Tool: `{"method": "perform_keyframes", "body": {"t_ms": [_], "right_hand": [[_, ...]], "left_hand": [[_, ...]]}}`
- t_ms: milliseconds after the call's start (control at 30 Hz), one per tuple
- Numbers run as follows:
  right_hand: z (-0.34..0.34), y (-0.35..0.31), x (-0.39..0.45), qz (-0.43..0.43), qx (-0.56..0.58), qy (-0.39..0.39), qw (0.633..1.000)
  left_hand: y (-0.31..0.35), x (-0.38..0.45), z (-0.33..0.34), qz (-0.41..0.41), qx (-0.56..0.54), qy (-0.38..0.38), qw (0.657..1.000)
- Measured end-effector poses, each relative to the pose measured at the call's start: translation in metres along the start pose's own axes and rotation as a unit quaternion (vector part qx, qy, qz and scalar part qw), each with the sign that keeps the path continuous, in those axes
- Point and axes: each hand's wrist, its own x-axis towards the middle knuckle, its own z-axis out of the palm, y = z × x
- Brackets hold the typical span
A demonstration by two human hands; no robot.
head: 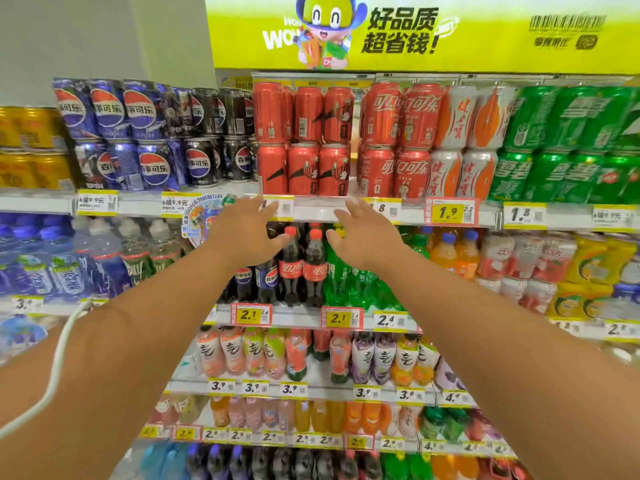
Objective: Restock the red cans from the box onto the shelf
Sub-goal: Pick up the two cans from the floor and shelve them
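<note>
Shelving (311, 211) fills the view, several tiers packed with drinks under a yellow-green sign (415, 32) with a cartoon mascot. The top tier carries cans stacked two high: gold cans (27, 150) at far left, blue cans (117, 136), black cans (214, 136), then the red cans (304, 140) in the middle, white-and-orange cans (464, 143) beside them and green cans (568, 143) at right. The red cans stand upright in two groups, a plainer-faced set on the left and a set with large white lettering (398, 140) just to its right. The tier below holds bottles: water (97, 258) at left, dark cola bottles (301, 265) with red caps in the centre, green bottles (349, 278) next to them and orange ones (450, 254) further right. Lower tiers show smaller juice and tea bottles (277, 355), blurred toward the bottom.

Two bare forearms reach in from the bottom corners. The left hand (246, 233) and the right hand (363, 233) are both spread wide with fingers loose, holding nothing, just below the shelf edge under the red cans and in front of the cola bottles. Neither hand touches a can. A white cord (59, 358) runs across the left forearm. Yellow price tags (448, 212) line each shelf edge. The box is outside the view.
</note>
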Motion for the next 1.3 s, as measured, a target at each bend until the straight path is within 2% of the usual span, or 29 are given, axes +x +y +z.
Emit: {"method": "perform_keyframes", "body": {"t_ms": [100, 233, 600, 767, 1300], "right_hand": [[0.006, -0.005, -0.023, 0.007, -0.020, 0.006, 1.000], [0.018, -0.014, -0.062, 0.024, -0.033, -0.015, 0.999], [0.033, -0.022, -0.168, 0.056, 0.003, -0.056, 0.997], [0.041, 0.008, -0.192, 0.066, 0.003, -0.051, 0.997], [0.136, 0.165, -0.231, 0.005, 0.034, -0.078, 0.996]], "left_hand": [[0.011, -0.028, 0.004, 0.005, 0.014, 0.004, 1.000], [0.023, -0.069, 0.013, 0.003, -0.006, -0.035, 0.999], [0.080, -0.144, 0.021, 0.034, -0.033, -0.027, 0.999], [0.125, -0.150, 0.038, 0.050, -0.029, -0.027, 0.998], [0.290, -0.154, 0.136, -0.058, -0.032, -0.096, 0.993]]}}
